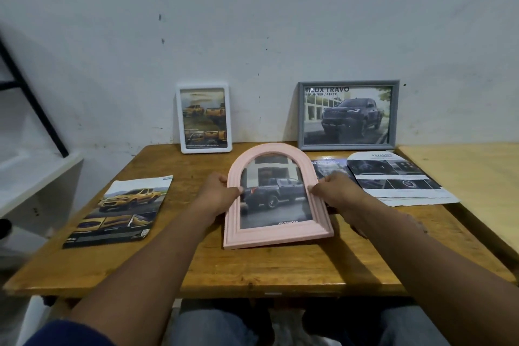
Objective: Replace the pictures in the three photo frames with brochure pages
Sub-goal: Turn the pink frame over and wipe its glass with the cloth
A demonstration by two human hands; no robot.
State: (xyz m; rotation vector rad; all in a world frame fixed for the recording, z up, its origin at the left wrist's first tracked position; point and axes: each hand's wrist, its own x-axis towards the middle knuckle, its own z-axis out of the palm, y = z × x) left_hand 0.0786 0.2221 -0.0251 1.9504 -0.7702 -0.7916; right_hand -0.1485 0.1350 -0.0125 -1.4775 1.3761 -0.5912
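Three frames: white frame (204, 118) and grey frame (348, 115) propped upright, pink frame (276, 236) pinched by left grip (217, 195) and right grip (337, 191).

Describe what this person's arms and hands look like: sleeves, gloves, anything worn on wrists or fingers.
The left hand and right hand are bare: no gloves, rings, watch or bands show. Both forearms are uncovered. A dark blue sleeve covers the left upper arm at the picture's bottom edge; any right sleeve is out of view.

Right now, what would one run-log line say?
left hand: grips pink arched frame | right hand: grips same frame | white frame, grey frame: stand against wall, truck pages inside
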